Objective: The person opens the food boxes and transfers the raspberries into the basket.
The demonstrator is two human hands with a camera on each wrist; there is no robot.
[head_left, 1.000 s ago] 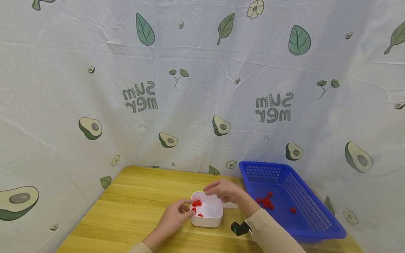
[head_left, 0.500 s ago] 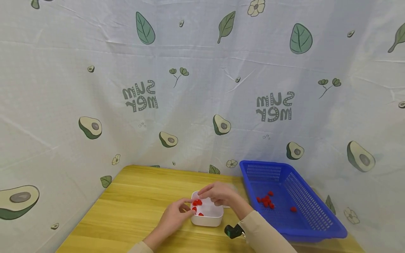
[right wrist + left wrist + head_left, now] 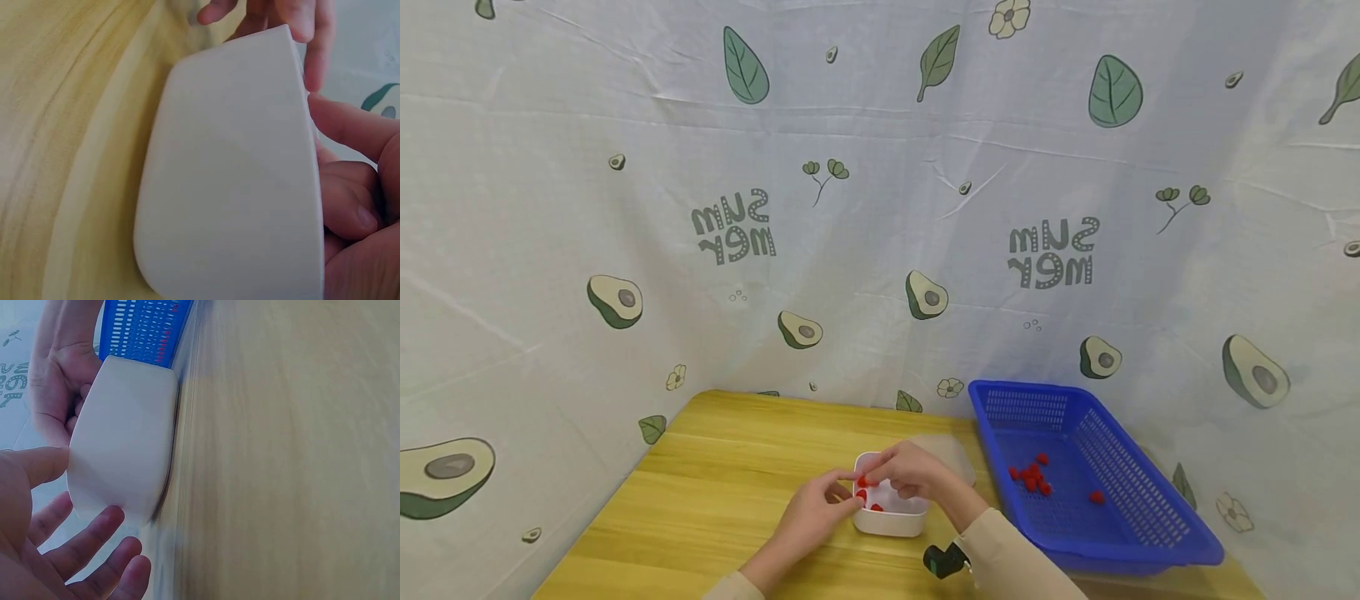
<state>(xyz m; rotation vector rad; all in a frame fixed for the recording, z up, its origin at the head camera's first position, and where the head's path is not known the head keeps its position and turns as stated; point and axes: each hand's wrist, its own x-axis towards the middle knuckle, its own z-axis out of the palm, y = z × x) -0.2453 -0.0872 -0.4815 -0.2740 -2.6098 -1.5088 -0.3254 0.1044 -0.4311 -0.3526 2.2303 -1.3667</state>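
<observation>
A white square box sits on the table with small red pieces along its left side. My left hand steadies the box from the left, thumb at the near corner and forefinger toward the far one. In the left wrist view its thumb meets the rim while other fingers spread beside the wall. My right hand reaches over the rim, thumb and forefinger pinched together low among the red pieces. Its other fingers are curled, as the right wrist view shows beside the box wall. The fingertips are partly hidden inside.
At the right stands a blue perforated basket with several red pieces inside. A pale translucent lid lies behind the right hand. A black device hangs by the right wrist. A printed curtain backs the wooden table.
My right hand has moved left and down into the box, carrying a red piece toward the others. The lid behind it shows more. The left hand stays put.
</observation>
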